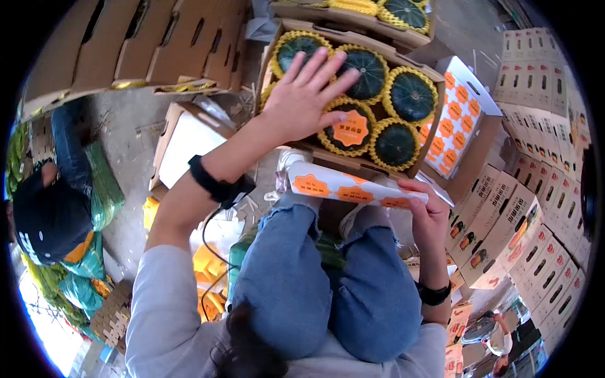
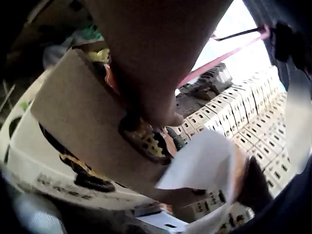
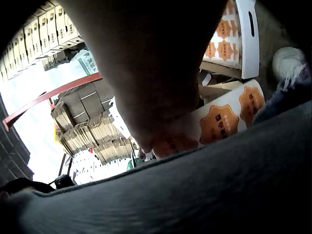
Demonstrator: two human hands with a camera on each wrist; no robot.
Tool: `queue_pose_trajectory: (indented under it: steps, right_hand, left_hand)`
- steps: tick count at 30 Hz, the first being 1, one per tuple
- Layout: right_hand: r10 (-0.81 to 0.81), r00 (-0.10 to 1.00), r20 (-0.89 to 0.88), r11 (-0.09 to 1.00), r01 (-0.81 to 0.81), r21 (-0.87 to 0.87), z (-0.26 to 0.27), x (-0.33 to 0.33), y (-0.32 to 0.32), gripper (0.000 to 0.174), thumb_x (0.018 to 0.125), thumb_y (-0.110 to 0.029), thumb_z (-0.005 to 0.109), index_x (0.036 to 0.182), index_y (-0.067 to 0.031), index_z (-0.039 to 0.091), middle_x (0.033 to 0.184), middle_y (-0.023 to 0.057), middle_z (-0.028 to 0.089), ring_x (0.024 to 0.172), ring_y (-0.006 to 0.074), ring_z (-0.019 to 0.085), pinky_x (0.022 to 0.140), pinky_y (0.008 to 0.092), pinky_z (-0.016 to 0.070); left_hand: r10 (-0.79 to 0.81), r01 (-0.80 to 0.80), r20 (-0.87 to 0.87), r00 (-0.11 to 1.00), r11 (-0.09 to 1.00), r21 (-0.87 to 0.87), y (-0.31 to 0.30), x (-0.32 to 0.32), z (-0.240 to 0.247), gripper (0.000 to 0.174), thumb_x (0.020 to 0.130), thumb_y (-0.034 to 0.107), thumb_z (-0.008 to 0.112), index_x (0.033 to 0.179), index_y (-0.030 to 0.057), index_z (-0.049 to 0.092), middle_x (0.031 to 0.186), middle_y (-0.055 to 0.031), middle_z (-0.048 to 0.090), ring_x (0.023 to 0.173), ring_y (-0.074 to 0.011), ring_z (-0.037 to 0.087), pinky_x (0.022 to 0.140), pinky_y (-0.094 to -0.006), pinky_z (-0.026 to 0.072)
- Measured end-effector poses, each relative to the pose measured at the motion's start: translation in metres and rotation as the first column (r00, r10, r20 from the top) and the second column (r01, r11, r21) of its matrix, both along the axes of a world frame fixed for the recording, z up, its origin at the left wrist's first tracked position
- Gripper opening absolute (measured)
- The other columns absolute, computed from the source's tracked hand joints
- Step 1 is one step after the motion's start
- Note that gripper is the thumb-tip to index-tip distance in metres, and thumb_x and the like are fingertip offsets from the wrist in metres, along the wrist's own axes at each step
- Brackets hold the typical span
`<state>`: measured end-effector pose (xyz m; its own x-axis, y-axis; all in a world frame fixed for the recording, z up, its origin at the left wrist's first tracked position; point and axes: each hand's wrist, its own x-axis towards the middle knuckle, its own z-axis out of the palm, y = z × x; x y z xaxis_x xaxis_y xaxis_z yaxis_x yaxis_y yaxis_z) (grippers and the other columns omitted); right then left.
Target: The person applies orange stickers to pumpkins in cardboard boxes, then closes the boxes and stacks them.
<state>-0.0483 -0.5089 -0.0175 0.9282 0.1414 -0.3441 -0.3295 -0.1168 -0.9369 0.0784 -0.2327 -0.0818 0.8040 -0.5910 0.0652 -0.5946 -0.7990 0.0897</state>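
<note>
In the head view, an open cardboard box [image 1: 435,74] holds several dark green squashes [image 1: 410,95] in yellow foam nets. One squash near the box's front side bears an orange sticker [image 1: 350,128] with a scalloped edge. My left hand [image 1: 296,104] spreads its fingers over the box's left part, its thumb at the sticker's upper edge. Over my knees, my right hand [image 1: 428,211] pinches the right end of a white sheet of orange stickers [image 1: 353,192]. The same sticker sheet [image 3: 219,124] shows in the right wrist view, where the forearm hides much of the hand.
To the right of the squash box lies a white tray-like carton [image 1: 463,116] with more sticker sheets. Printed cartons [image 1: 498,220] stack up along the right. Brown boxes [image 1: 157,44] stand at upper left. A person in a dark cap [image 1: 50,214] sits at far left.
</note>
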Motion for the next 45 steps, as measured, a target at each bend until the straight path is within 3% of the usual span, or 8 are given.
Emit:
queue_pose_trajectory:
  steps: [4,6,17,19,21,23,37,45]
  right_hand:
    - [-0.027,0.999,0.024,0.997,0.029,-0.066,0.007,0.005,-0.007,0.018,0.085,-0.011,0.059,0.093,0.0026,0.067,0.105,0.0102,0.064,0.096,0.0165,0.058,0.082,0.0271,0.0449]
    - [-0.02,1.0,-0.018,0.997,0.018,-0.075,0.009,-0.004,-0.004,0.017,0.085,-0.01,0.059,0.093,0.0021,0.067,0.105,0.0103,0.064,0.094,0.0165,0.059,0.08,0.0267,0.0457]
    - [0.393,0.884,0.255,0.919,-0.389,-0.068,0.007,0.01,-0.009,0.016,0.077,-0.008,0.066,0.091,-0.0023,0.068,0.104,0.0128,0.065,0.098,0.0278,0.062,0.088,0.0375,0.0465]
    - [0.377,0.883,0.28,0.924,-0.381,-0.042,0.007,0.009,-0.01,0.016,0.077,-0.007,0.065,0.092,-0.0017,0.068,0.103,0.0129,0.065,0.098,0.0278,0.062,0.089,0.0397,0.0457]
    - [0.365,0.901,0.233,0.93,-0.365,-0.043,0.014,0.007,-0.009,0.016,0.077,-0.007,0.065,0.092,-0.0012,0.068,0.103,0.0129,0.065,0.098,0.0275,0.062,0.09,0.0404,0.0454]
    - [0.341,0.912,0.229,0.939,-0.343,-0.029,0.01,0.005,-0.009,0.016,0.078,-0.007,0.065,0.092,-0.0009,0.068,0.103,0.0123,0.066,0.098,0.0271,0.062,0.089,0.0396,0.0457]
    - [0.233,0.97,0.074,0.971,-0.228,-0.069,0.015,0.005,-0.015,0.02,0.081,-0.015,0.063,0.094,-0.0016,0.068,0.102,0.01,0.066,0.093,0.0221,0.063,0.081,0.0298,0.048]
    - [0.26,0.959,0.109,0.965,-0.255,-0.06,0.011,0.02,0.0,0.02,0.084,-0.015,0.059,0.095,-0.0008,0.067,0.105,0.0117,0.065,0.094,0.0199,0.061,0.081,0.0274,0.0455]
  left_hand:
    - [-0.286,0.123,-0.283,0.915,0.868,-0.482,-0.006,-0.008,0.033,0.056,0.089,0.044,0.048,0.133,0.0101,0.041,0.136,-0.0201,0.039,0.128,-0.0342,0.036,0.103,-0.0451,0.0305]
    - [-0.416,-0.16,-0.731,0.541,0.803,-0.574,-0.02,-0.035,0.065,0.045,0.086,0.026,0.061,0.124,0.0057,0.049,0.115,-0.0171,0.058,0.109,-0.0292,0.056,0.09,-0.0359,0.0458]
    - [-0.411,-0.729,-0.906,-0.102,0.65,-0.213,-0.014,-0.046,0.04,0.014,0.084,0.014,0.063,0.088,0.0007,0.063,0.079,-0.002,0.063,0.074,-0.0066,0.058,0.066,-0.0234,0.0491]
    - [-0.101,-0.764,-0.935,0.34,0.55,-0.337,0.0,-0.015,0.038,0.012,0.082,0.014,0.064,0.09,0.0048,0.066,0.078,-0.0018,0.063,0.071,-0.0074,0.057,0.062,-0.0228,0.0471]
    - [0.204,-0.442,-0.397,0.895,0.532,-0.723,0.02,0.022,0.041,0.012,0.084,0.01,0.06,0.092,0.0037,0.066,0.085,-0.0063,0.067,0.074,-0.0099,0.063,0.065,-0.0247,0.0499]
    - [0.139,-0.067,0.083,0.987,0.819,-0.57,0.044,0.049,0.03,0.016,0.076,0.008,0.065,0.092,0.0041,0.065,0.092,-0.0106,0.066,0.078,-0.0214,0.066,0.068,-0.0297,0.0528]
    - [-0.104,0.134,0.172,0.98,0.976,-0.172,0.049,0.034,0.023,0.037,0.083,0.03,0.059,0.111,0.0059,0.06,0.107,-0.0145,0.063,0.104,-0.03,0.059,0.09,-0.0378,0.0468]
    - [0.167,-0.171,0.188,0.968,0.985,0.003,-0.001,0.086,0.013,0.072,0.089,0.055,0.033,0.142,0.007,0.02,0.145,-0.0217,0.02,0.136,-0.0358,0.015,0.11,-0.0506,0.0069]
